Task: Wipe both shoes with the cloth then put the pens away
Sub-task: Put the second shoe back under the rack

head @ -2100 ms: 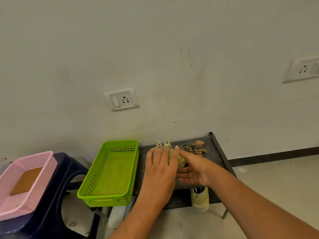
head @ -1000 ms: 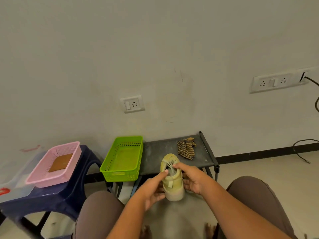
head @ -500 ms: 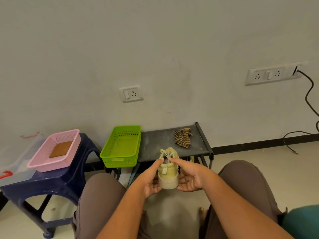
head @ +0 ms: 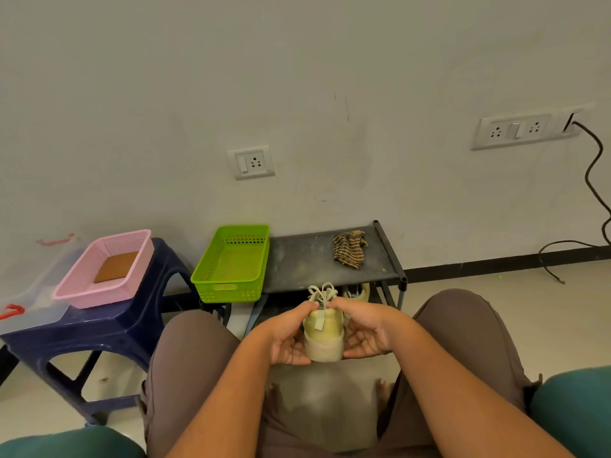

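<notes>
A pale yellow shoe (head: 323, 335) with white laces is held in the air between my knees, heel toward me. My left hand (head: 288, 337) grips its left side and my right hand (head: 363, 332) grips its right side, thumbs on top near the laces. A second pale shoe (head: 358, 293) shows partly on the lower shelf of the dark rack. The striped brown cloth (head: 348, 249) lies crumpled on the rack's top shelf (head: 304, 259), at the right. No pens are in view.
A green basket (head: 231, 264) stands on the rack's left end. A pink basket (head: 105, 269) holding a brown square sits on a dark blue stool (head: 109, 328). A clear lidded box (head: 23, 292) is at far left. A black cable (head: 591, 200) hangs at right.
Both hands lifted the shoe off the rack's top shelf and brought it toward me, down between my knees. The view pulled back from the rack. The cloth stayed put.
</notes>
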